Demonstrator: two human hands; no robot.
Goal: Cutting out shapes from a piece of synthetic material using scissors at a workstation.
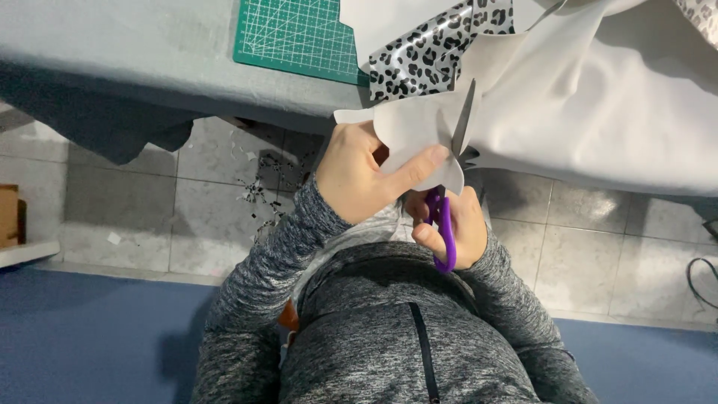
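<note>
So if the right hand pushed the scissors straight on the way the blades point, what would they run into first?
The right hand points the purple-handled scissors up into the white sheet that the left hand pinches. Beyond that, probably the leopard-print material, though depth is unclear.

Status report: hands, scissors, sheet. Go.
Left hand gripping white sheet edge. Right hand on purple scissors, blades open into the sheet. Nothing blocking the cut.
</note>
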